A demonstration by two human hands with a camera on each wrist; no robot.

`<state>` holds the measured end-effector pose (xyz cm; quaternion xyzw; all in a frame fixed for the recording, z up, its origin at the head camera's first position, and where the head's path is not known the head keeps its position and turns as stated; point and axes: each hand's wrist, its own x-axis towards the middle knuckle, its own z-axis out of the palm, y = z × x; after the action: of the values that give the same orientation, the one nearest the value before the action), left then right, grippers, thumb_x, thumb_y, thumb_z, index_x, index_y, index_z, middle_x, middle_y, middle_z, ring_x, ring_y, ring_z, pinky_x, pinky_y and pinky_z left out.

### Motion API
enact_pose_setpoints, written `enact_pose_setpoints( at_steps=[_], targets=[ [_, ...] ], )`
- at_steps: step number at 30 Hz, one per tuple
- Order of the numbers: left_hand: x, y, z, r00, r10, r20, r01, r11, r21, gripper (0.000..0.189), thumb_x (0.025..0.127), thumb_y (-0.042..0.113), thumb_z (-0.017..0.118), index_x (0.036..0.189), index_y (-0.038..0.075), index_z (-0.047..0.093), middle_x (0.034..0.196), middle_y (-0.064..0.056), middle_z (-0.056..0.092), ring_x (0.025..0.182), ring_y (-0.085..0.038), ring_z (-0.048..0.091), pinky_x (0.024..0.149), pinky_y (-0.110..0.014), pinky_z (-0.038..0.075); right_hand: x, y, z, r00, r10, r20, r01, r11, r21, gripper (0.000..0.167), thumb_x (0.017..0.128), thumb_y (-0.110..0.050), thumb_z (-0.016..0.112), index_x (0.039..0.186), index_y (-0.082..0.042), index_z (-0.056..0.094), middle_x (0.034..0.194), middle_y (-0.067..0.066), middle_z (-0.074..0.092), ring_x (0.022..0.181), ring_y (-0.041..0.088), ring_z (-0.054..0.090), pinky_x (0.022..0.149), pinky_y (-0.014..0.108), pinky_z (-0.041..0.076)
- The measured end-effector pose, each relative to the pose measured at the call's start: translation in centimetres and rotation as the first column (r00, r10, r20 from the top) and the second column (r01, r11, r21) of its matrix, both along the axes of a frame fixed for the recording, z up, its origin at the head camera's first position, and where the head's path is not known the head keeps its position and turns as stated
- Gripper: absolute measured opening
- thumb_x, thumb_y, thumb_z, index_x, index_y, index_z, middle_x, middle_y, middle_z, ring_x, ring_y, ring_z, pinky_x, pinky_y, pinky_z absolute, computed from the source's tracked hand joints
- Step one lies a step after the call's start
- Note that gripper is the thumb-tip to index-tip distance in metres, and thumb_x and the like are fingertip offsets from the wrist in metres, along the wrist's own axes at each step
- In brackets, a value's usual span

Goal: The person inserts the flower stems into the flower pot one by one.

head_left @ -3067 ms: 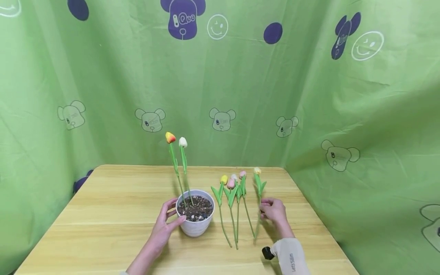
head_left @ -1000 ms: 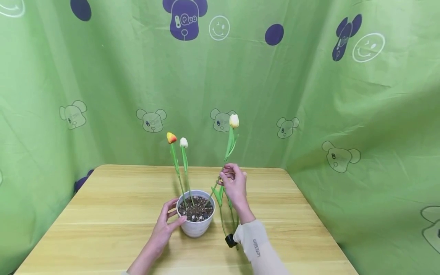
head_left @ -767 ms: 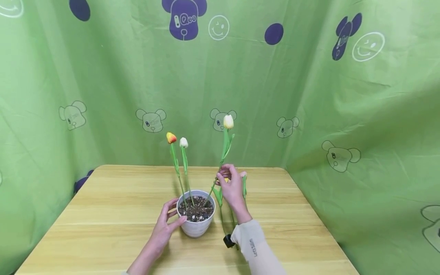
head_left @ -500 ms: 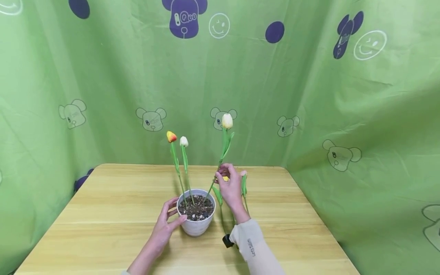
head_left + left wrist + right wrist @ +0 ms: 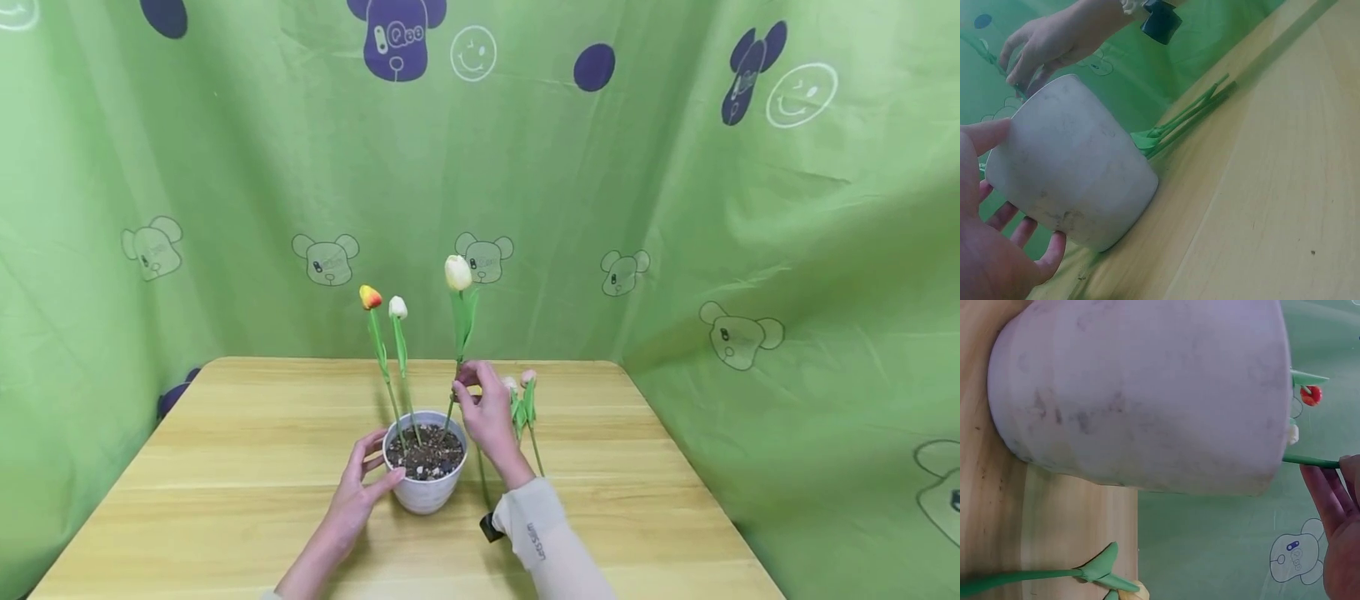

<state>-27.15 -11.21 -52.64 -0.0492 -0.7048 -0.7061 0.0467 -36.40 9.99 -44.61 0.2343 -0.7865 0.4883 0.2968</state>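
My right hand (image 5: pixel 487 412) pinches the green stem of a cream tulip (image 5: pixel 458 273), whose lower end stands in the soil at the pot's right side. The right wrist view shows the fingers (image 5: pixel 1325 500) on that stem just above the rim. My left hand (image 5: pixel 360 492) holds the white flowerpot (image 5: pixel 426 497) from the left, thumb at the rim and fingers around the side. Dark soil (image 5: pixel 423 462) fills the pot. A yellow-red tulip (image 5: pixel 371 297) and a smaller white tulip (image 5: pixel 398 307) stand upright in it.
Right of the pot, several tulips lie on the wooden table (image 5: pixel 225 467), among them a pink tulip (image 5: pixel 528 377); my right forearm partly covers them. A black wrist camera (image 5: pixel 491 527) hangs at my right cuff. A green curtain (image 5: pixel 525 167) encloses the table.
My right hand has picked up the cream tulip from the table's right and brought it left to the pot. Lately its tilted stem has swung left, more upright. The left hand stays on the pot.
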Motion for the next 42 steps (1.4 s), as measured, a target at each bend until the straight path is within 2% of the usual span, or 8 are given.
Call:
enact_pose_setpoints(
  at_steps=[9,13,17,23,30,36,42],
  targets=[
    [0.1,-0.1,0.1,1.0,-0.003,-0.007,0.003,1.0,-0.001,0.07,0.092,0.023,0.076,0.153,0.021,0.043,0.155,-0.016,0.044,0.138,-0.04,0.046,0.107,-0.059,0.048,-0.3,-0.3,-1.1,0.998,0.018,-0.057,-0.018,1.0,-0.008,0.019,0.094,0.002,0.07,0.111,-0.003,0.063,0.1,0.013,0.067,0.09,0.028,0.07,0.063,0.023,0.062],
    [0.1,-0.1,0.1,1.0,0.003,-0.007,-0.003,1.0,0.001,0.07,0.092,0.022,0.076,0.153,0.02,0.042,0.154,-0.017,0.044,0.138,-0.041,0.046,0.107,-0.059,0.049,0.0,-0.4,-1.7,0.999,0.045,-0.029,-0.045,0.999,-0.016,0.019,0.095,0.002,0.069,0.111,-0.002,0.062,0.101,0.014,0.067,0.092,0.03,0.07,0.065,0.023,0.062],
    [0.2,-0.1,0.1,1.0,0.001,0.002,-0.001,1.0,-0.005,0.07,0.092,0.023,0.076,0.154,0.019,0.042,0.154,-0.017,0.044,0.138,-0.041,0.046,0.107,-0.059,0.049,0.2,-0.5,-2.4,0.999,0.033,0.007,-0.033,0.999,-0.022,0.017,0.095,0.002,0.069,0.11,-0.002,0.061,0.1,0.014,0.067,0.093,0.029,0.071,0.066,0.022,0.062],
    [0.1,0.0,0.0,1.0,-0.007,0.004,0.007,1.0,-0.002,0.07,0.092,0.023,0.076,0.154,0.02,0.042,0.155,-0.016,0.043,0.139,-0.04,0.045,0.109,-0.061,0.046,0.1,-0.4,-3.0,0.999,0.043,0.01,-0.043,0.999,-0.02,0.017,0.094,0.002,0.069,0.11,0.001,0.062,0.099,0.014,0.067,0.093,0.032,0.071,0.067,0.024,0.063],
    [0.0,-0.1,0.0,1.0,-0.007,0.01,0.007,1.0,-0.001,0.07,0.092,0.023,0.076,0.153,0.02,0.043,0.155,-0.016,0.043,0.138,-0.039,0.045,0.108,-0.058,0.046,0.2,-0.1,-4.1,0.996,0.077,0.047,-0.077,0.997,-0.008,0.016,0.094,0.005,0.069,0.107,-0.001,0.062,0.096,0.014,0.068,0.092,0.031,0.073,0.063,0.022,0.062],
    [0.0,0.0,0.0,1.0,-0.009,0.001,0.009,1.0,-0.004,0.069,0.092,0.023,0.076,0.153,0.02,0.043,0.155,-0.016,0.043,0.138,-0.039,0.046,0.108,-0.059,0.046,0.1,0.2,-4.1,0.996,0.087,0.017,-0.087,0.996,0.033,0.015,0.092,0.005,0.07,0.104,-0.003,0.064,0.096,0.013,0.069,0.089,0.031,0.073,0.064,0.021,0.062],
    [0.1,0.1,0.1,1.0,-0.008,-0.002,0.008,1.0,0.0,0.069,0.092,0.023,0.076,0.153,0.02,0.043,0.155,-0.017,0.043,0.139,-0.04,0.045,0.109,-0.061,0.045,0.1,0.3,-3.7,0.993,0.101,0.055,-0.104,0.993,0.058,0.016,0.091,0.006,0.071,0.104,-0.002,0.065,0.097,0.013,0.07,0.089,0.03,0.074,0.066,0.022,0.062]
  ],
)
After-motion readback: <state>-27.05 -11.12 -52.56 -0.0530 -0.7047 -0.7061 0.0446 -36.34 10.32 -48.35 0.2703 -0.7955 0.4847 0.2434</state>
